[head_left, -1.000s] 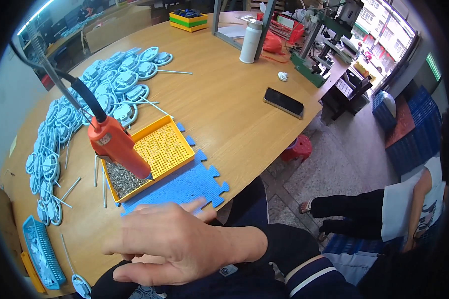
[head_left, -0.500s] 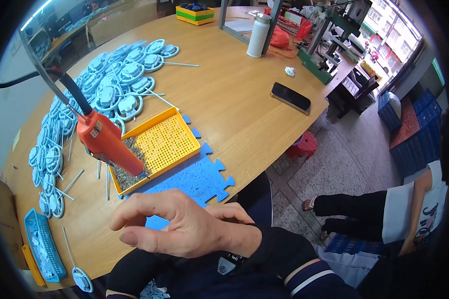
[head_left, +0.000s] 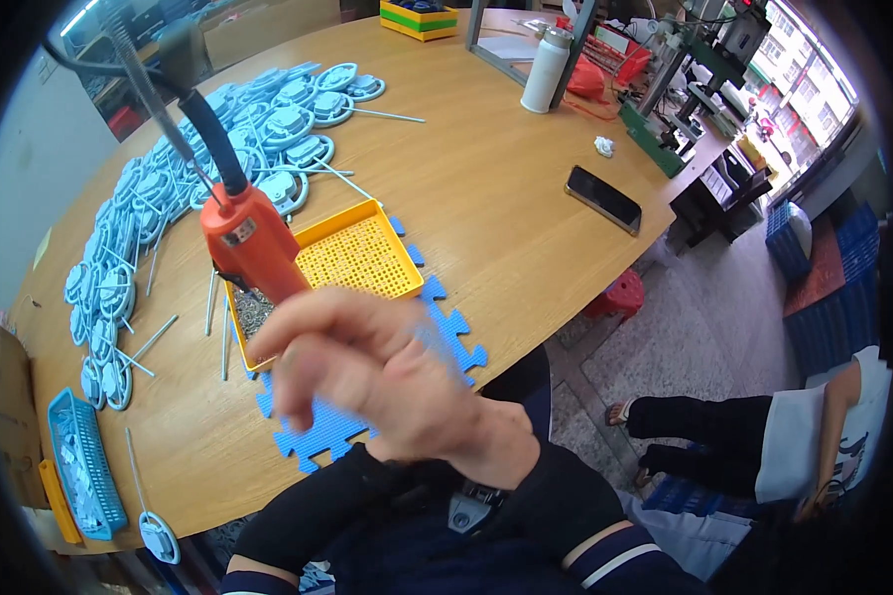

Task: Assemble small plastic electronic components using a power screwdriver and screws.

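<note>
My right hand [head_left: 377,372] is raised over the blue foam mat [head_left: 446,342], in front of the yellow tray. Its fingers are bent but smeared by motion, and nothing shows clearly in them. My left hand is hidden behind the right one; only its dark sleeve [head_left: 298,511] shows. Just beyond my right fingers, an orange electric screwdriver [head_left: 253,243] hangs upright from a spring and black cable, over the tray. The yellow perforated tray [head_left: 362,258] holds small metal screws [head_left: 253,312] at its left end, partly covered by the screwdriver and my hand.
Light-blue round plastic parts [head_left: 149,203] with thin rods lie heaped at the left. A blue basket [head_left: 87,466] stands near left. A phone [head_left: 603,198], white bottle [head_left: 546,71] and green press machine [head_left: 655,139] are rightward. Another person [head_left: 814,426] is at the right.
My right hand has moved up toward the screwdriver. The left fingers that showed behind it are now hidden. The whole view has shifted slightly, with the table sitting further right.
</note>
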A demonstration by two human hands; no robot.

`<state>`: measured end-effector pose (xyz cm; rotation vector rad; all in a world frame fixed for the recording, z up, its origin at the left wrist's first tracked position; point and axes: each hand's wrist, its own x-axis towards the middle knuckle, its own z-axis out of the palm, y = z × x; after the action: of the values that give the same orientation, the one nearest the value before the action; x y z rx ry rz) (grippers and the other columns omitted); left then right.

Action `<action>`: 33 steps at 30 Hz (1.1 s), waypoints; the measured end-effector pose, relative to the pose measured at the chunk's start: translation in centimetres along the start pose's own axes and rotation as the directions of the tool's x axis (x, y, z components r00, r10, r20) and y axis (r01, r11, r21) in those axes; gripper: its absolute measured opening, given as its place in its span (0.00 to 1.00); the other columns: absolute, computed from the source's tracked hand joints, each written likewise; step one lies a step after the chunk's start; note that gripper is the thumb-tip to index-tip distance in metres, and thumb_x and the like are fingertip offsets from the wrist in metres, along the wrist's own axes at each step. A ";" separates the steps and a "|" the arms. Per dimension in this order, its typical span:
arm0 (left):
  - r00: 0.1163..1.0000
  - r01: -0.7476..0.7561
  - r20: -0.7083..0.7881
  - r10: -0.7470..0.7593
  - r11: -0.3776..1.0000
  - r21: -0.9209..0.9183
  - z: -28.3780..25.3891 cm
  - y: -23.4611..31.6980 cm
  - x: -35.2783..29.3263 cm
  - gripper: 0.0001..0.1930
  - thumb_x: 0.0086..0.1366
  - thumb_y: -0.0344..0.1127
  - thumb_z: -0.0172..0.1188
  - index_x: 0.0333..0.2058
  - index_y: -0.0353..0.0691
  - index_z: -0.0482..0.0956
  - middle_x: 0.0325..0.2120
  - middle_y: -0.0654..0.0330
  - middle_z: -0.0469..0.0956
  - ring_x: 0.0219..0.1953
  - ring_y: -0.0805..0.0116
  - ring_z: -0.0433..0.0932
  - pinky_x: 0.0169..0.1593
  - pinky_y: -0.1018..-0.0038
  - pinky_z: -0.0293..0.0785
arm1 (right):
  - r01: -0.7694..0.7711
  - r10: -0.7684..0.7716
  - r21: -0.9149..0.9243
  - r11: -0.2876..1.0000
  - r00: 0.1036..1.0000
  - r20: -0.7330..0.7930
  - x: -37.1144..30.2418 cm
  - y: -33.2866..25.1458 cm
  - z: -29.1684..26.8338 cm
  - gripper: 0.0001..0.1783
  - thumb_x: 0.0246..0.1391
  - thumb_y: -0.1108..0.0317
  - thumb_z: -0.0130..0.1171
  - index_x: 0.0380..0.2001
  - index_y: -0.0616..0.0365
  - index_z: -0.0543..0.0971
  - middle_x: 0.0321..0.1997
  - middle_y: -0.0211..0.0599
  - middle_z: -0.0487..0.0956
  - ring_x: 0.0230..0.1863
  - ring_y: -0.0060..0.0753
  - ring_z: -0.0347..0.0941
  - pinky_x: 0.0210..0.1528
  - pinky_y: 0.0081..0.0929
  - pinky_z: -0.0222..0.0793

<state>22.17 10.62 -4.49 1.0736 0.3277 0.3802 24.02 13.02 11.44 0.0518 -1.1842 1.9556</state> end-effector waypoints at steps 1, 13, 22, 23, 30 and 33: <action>0.990 -0.079 -0.114 0.085 0.995 0.055 0.4 0.2 -0.6 0.08 0.60 0.26 0.58 0.40 0.37 0.76 0.33 0.64 0.76 0.38 0.78 0.73 0.43 0.80 0.69 | 0.039 -0.039 -0.025 0.999 0.999 -0.029 0.3 -0.5 -1.5 0.09 0.64 0.66 0.53 0.42 0.60 0.75 0.28 0.29 0.76 0.29 0.16 0.73 0.32 0.18 0.71; 0.496 0.349 -0.239 0.835 0.061 0.935 10.0 7.2 -4.2 0.15 0.47 0.35 0.69 0.34 0.41 0.76 0.40 0.55 0.72 0.46 0.52 0.71 0.49 0.55 0.66 | 0.011 -0.379 -0.640 0.769 0.813 -0.442 2.3 -1.7 -11.8 0.10 0.62 0.64 0.56 0.34 0.61 0.77 0.24 0.26 0.77 0.25 0.14 0.72 0.28 0.15 0.70; 0.494 0.333 -0.348 0.797 0.197 0.922 8.6 8.5 -1.3 0.14 0.45 0.30 0.68 0.31 0.40 0.73 0.38 0.56 0.69 0.47 0.53 0.67 0.54 0.52 0.58 | 0.005 -0.544 -0.999 -0.053 0.839 0.033 2.7 -1.6 -11.5 0.06 0.53 0.67 0.60 0.27 0.57 0.77 0.22 0.35 0.76 0.22 0.37 0.75 0.25 0.32 0.70; 0.512 0.270 -0.348 0.786 0.237 0.933 8.4 8.6 -1.3 0.13 0.45 0.29 0.67 0.30 0.40 0.73 0.37 0.57 0.69 0.46 0.54 0.68 0.54 0.52 0.58 | 0.002 -0.551 -0.999 -0.054 0.834 0.032 2.6 -1.4 -11.6 0.06 0.53 0.67 0.60 0.27 0.57 0.77 0.22 0.35 0.76 0.22 0.37 0.75 0.25 0.32 0.70; 0.641 0.019 -0.214 0.737 0.263 0.965 10.0 10.0 -1.3 0.11 0.48 0.26 0.65 0.30 0.43 0.73 0.37 0.61 0.72 0.46 0.60 0.71 0.65 0.43 0.39 | -0.005 -0.502 -0.994 -0.108 0.863 0.050 3.0 -1.1 -11.4 0.07 0.52 0.64 0.62 0.28 0.56 0.77 0.22 0.36 0.77 0.24 0.38 0.76 0.27 0.34 0.71; 0.686 -0.014 -0.188 0.703 0.272 0.962 10.0 9.8 -2.0 0.11 0.50 0.27 0.66 0.32 0.43 0.74 0.36 0.65 0.75 0.50 0.62 0.73 0.62 0.35 0.36 | 0.006 -0.502 -0.995 -0.099 0.863 0.055 3.5 -1.0 -11.0 0.08 0.51 0.64 0.61 0.26 0.56 0.76 0.23 0.38 0.76 0.25 0.42 0.76 0.30 0.37 0.71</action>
<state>23.40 6.09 8.85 2.2219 0.9522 1.1152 26.34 23.66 7.57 -0.7818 -1.8867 0.2167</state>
